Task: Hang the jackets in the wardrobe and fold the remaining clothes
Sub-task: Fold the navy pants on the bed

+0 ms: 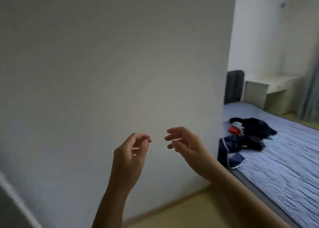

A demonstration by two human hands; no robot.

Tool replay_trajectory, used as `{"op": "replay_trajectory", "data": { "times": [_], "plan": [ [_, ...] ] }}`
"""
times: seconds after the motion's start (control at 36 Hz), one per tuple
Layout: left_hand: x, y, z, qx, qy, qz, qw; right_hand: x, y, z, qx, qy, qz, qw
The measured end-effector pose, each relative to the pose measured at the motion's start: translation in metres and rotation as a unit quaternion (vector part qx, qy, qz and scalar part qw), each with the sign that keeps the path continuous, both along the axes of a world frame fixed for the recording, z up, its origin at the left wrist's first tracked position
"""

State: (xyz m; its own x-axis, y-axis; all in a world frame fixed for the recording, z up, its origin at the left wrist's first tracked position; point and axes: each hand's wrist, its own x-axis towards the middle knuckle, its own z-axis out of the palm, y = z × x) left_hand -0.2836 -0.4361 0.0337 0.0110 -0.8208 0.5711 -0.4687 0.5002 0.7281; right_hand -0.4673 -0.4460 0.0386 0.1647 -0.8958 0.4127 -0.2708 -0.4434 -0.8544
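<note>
A heap of dark clothes (248, 136) lies on the bed (284, 158) at the right, with a red piece (233, 129) and a pale blue piece showing in it. A dark garment with white piping (227, 151) hangs over the bed's near edge. My left hand (131, 155) and my right hand (184, 143) are raised side by side in front of a plain white wall, left of the bed. Both have loosely curled fingers and hold nothing. No wardrobe is visible.
A white wall (112, 63) fills the left and middle of the view. A dark headboard (234, 86) stands behind the bed, with a white desk (269, 91) and a curtain (310, 93) beyond. Wooden floor (189, 214) lies below.
</note>
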Motion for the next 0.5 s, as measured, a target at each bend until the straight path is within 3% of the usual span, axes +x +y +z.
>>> {"op": "replay_trajectory", "data": {
  "times": [0.25,0.5],
  "plan": [
    [-0.213,-0.121,-0.049,0.080,-0.024,-0.240,0.967,-0.201,-0.047,-0.050,0.077,-0.005,-0.215,0.974],
    [-0.395,-0.248,-0.077,0.127,-0.023,-0.337,0.932,-0.364,-0.127,-0.073,0.159,-0.029,-0.338,0.927]
  ]
}}
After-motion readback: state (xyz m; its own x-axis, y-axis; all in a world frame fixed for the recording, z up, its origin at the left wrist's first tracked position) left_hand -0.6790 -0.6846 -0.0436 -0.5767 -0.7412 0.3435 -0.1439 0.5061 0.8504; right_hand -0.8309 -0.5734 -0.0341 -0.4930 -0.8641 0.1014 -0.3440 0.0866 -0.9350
